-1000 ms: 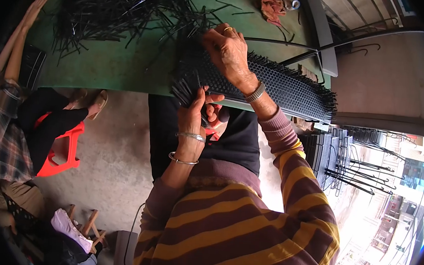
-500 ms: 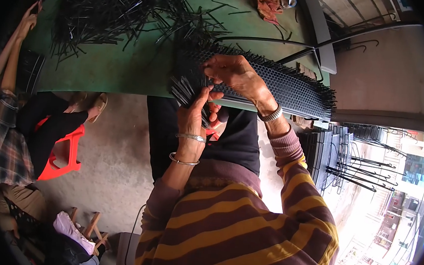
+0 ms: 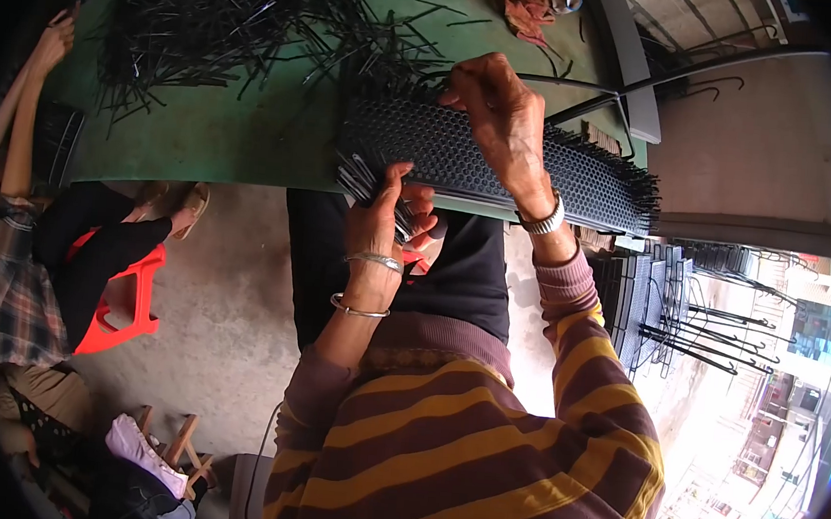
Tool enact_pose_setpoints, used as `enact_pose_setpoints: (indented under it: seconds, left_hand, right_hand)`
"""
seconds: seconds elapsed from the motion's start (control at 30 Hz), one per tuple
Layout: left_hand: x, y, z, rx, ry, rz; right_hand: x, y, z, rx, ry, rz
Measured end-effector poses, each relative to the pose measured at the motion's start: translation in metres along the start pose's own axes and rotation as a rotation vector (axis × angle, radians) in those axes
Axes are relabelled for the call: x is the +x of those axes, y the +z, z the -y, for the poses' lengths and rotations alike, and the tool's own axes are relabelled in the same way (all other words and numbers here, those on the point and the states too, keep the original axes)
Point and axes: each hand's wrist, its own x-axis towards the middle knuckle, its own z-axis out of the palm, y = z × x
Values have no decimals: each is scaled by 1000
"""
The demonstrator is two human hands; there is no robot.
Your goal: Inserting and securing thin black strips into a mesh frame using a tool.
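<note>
Head view: a long black honeycomb-perforated panel (image 3: 416,135) lies along the near edge of a green table (image 3: 200,145), with short dark strips bristling from its far edge and right end. The left hand (image 3: 378,219) is at the table's near edge by the panel's left part, its fingers closed around a bundle of thin black strips (image 3: 356,177) that fans out toward the upper left. The right hand (image 3: 506,120) is over the panel's far edge, its fingers bent and drawn together; whether they pinch a strip, I cannot tell. Beyond, to the left, sprawls a loose pile of black strips (image 3: 199,28); a crumpled orange-red cloth (image 3: 529,15) lies farther back. Black metal rods (image 3: 703,75) cross behind the panel. Leftward, a co-worker in a plaid shirt (image 3: 19,277) sits on a red plastic stool (image 3: 124,300). Rightward stand stacked dark racks (image 3: 632,301) with hooked rods.
</note>
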Motion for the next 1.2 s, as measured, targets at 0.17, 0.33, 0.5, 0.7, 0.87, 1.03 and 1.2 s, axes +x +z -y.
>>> enact_pose_setpoints:
  seconds: [0.17, 0.33, 0.5, 0.7, 0.87, 1.03, 1.2]
  left_hand:
    - [7, -3, 17, -22, -127, 176]
    - [4, -3, 18, -15, -128, 178]
    - [6, -6, 19, -26, -124, 165]
    - [-3, -1, 16, 0, -84, 123]
    - [-8, 3, 12, -7, -124, 85]
    - [2, -11, 22, -61, -125, 258]
    - [-2, -7, 18, -23, -87, 255]
  right_hand:
    - [12, 19, -25, -135, -160, -86]
    - [15, 16, -21, -159, -207, -52]
    - [13, 13, -24, -199, -180, -46]
    - [23, 10, -23, -195, -219, 65]
    - [27, 5, -25, -200, -225, 140]
    - [25, 18, -41, -394, -326, 126]
    - [22, 30, -40, -567, -374, -21]
